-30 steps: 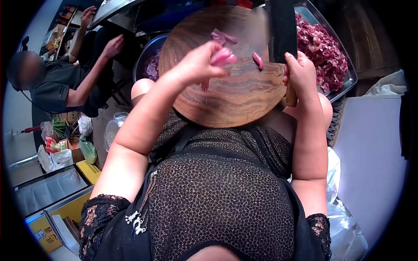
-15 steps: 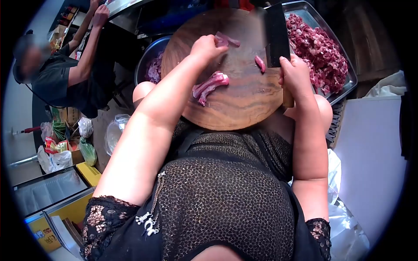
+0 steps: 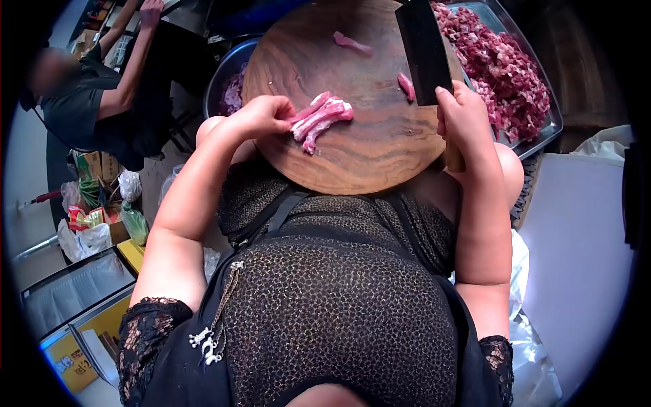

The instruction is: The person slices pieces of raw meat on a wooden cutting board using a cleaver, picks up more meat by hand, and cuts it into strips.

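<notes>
My left hand (image 3: 270, 117) pinches the left end of a small bundle of meat strips (image 3: 321, 122) on the round wooden board (image 3: 366, 159). My right hand (image 3: 462, 119) is wrapped round the handle of a cleaver (image 3: 426, 54), whose broad dark blade is raised over the board's right side. One thin meat strip (image 3: 352, 44) lies near the back of the board. A smaller piece (image 3: 406, 87) rests just left of the blade.
A metal tray (image 3: 557, 122) heaped with cut meat (image 3: 505, 74) stands at the right. Behind the board's left edge is a metal bowl (image 3: 211, 91) with more meat. A person (image 3: 81, 102) is at the far left, near bags (image 3: 85, 237).
My left hand has taken a strip from the back of the board and come down beside the bundle, which now has more strips. The cleaver has stayed in my right hand.
</notes>
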Action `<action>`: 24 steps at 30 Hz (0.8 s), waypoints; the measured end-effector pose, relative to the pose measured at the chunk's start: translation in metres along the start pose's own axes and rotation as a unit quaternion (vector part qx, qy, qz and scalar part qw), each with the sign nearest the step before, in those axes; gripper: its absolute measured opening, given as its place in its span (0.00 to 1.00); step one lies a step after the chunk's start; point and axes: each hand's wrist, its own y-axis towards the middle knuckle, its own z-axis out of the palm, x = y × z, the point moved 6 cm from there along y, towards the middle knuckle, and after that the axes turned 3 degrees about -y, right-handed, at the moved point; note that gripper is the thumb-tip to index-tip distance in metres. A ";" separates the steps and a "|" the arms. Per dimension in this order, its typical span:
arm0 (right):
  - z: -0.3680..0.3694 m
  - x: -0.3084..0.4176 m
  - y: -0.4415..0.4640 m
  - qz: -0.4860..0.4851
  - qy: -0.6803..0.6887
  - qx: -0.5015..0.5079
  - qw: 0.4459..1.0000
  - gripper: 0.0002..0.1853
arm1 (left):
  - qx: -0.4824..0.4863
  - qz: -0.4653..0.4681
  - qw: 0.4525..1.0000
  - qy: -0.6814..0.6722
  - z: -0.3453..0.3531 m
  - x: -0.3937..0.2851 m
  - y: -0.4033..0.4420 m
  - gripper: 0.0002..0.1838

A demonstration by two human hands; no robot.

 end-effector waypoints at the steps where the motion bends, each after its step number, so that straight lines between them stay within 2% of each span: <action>1: 0.002 0.001 0.000 0.001 0.002 0.003 1.000 0.13 | 0.029 -0.032 0.999 -0.013 0.001 0.003 -0.008 0.18; 2: 0.002 0.003 0.000 -0.007 -0.020 0.000 1.000 0.13 | 0.031 0.028 0.996 -0.076 -0.001 0.016 -0.003 0.23; 3: 0.003 0.005 0.001 -0.016 -0.042 -0.005 0.999 0.13 | -0.138 0.099 0.985 0.038 -0.015 -0.005 -0.015 0.25; 5: 0.005 0.002 0.004 -0.020 -0.049 -0.004 0.999 0.14 | -0.208 0.143 0.963 0.097 -0.020 -0.033 -0.010 0.25; 6: 0.005 0.002 0.006 -0.025 -0.054 -0.007 0.998 0.14 | -0.205 0.157 0.966 0.019 -0.014 -0.034 -0.001 0.18; 7: 0.005 0.004 0.005 -0.026 -0.055 -0.008 0.998 0.14 | -0.199 0.155 0.967 0.038 -0.005 -0.056 -0.002 0.14; 8: 0.005 0.004 0.004 -0.022 -0.058 -0.011 0.998 0.14 | -0.213 0.178 0.957 0.082 0.006 -0.066 0.003 0.13; 9: 0.004 0.003 0.003 -0.016 -0.061 -0.015 0.998 0.14 | -0.226 0.201 0.945 0.125 0.018 -0.070 0.008 0.13; 13: 0.004 -0.002 -0.006 0.000 -0.048 -0.025 0.999 0.14 | -0.194 0.187 0.959 0.093 0.044 -0.066 0.015 0.13; 15: 0.002 -0.003 -0.006 -0.008 -0.069 -0.023 0.997 0.14 | -0.253 0.143 0.933 0.211 0.042 -0.064 0.015 0.15; 19: 0.005 -0.002 -0.004 -0.003 -0.080 -0.023 0.996 0.13 | -0.239 0.081 0.950 0.184 0.037 -0.063 0.022 0.15; 22: 0.007 0.004 -0.004 -0.009 -0.094 -0.018 0.995 0.13 | -0.331 0.117 0.909 0.226 0.045 -0.070 0.022 0.14; 24: 0.010 0.000 -0.002 -0.010 -0.106 0.005 0.994 0.13 | -0.327 0.183 0.897 0.235 0.054 -0.074 0.020 0.13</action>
